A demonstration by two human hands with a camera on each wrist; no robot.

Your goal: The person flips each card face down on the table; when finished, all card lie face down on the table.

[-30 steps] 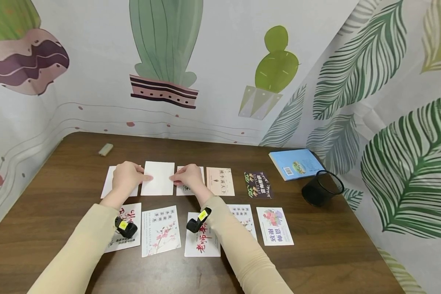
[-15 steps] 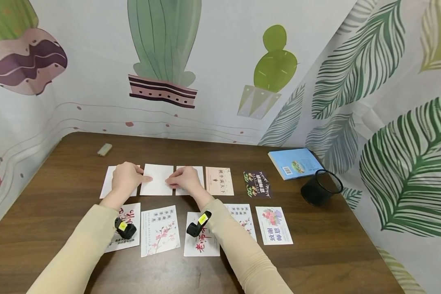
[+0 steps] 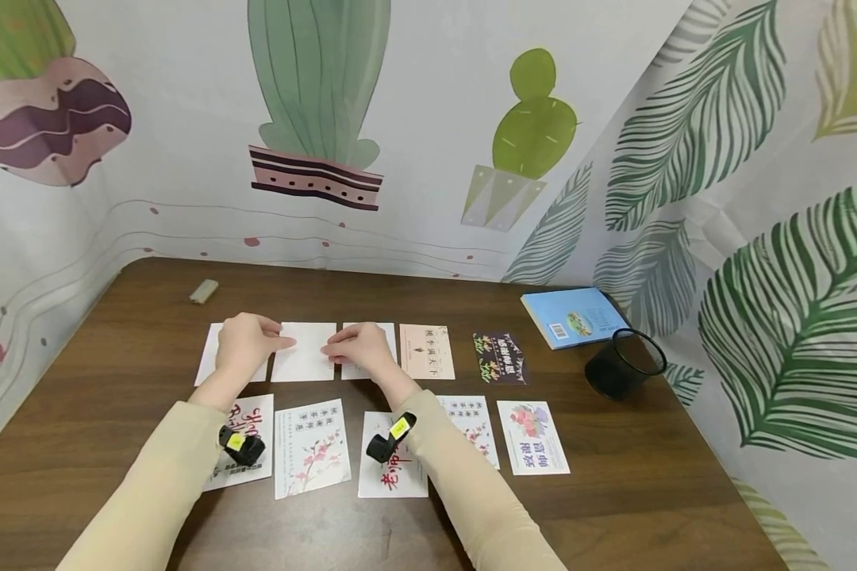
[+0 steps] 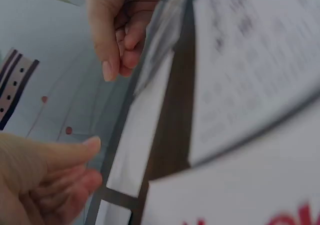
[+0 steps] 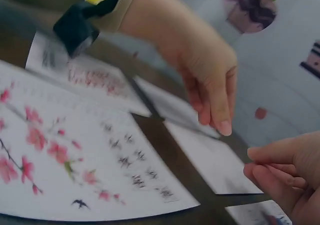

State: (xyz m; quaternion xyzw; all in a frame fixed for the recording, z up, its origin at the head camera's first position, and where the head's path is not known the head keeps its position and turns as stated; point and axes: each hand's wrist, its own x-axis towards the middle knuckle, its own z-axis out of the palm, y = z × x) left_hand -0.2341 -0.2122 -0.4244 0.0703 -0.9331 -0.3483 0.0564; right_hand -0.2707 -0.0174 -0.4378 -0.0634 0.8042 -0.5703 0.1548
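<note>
In the head view a blank white card (image 3: 302, 366) lies in the back row, between my two hands. My left hand (image 3: 244, 349) is at its left edge, partly covering another white card (image 3: 209, 357). My right hand (image 3: 363, 349) is over its right edge and hides part of the card (image 3: 389, 333) beside it. The left wrist view has my left hand (image 4: 45, 180) with loosely bent fingers and nothing between them. In the right wrist view, the thumb and forefinger of my right hand (image 5: 285, 170) come close together above the card, without gripping it.
A peach card (image 3: 427, 353) and a dark floral card (image 3: 501, 359) continue the back row. Several printed cards, including a blossom card (image 3: 313, 448), form the front row. A blue book (image 3: 577, 317) and black mesh cup (image 3: 623, 369) stand right; a small pale block (image 3: 204, 291) lies back left.
The blank card has come down flat into the back row and been let go. My right hand has shifted slightly left over it; my left hand has barely moved.
</note>
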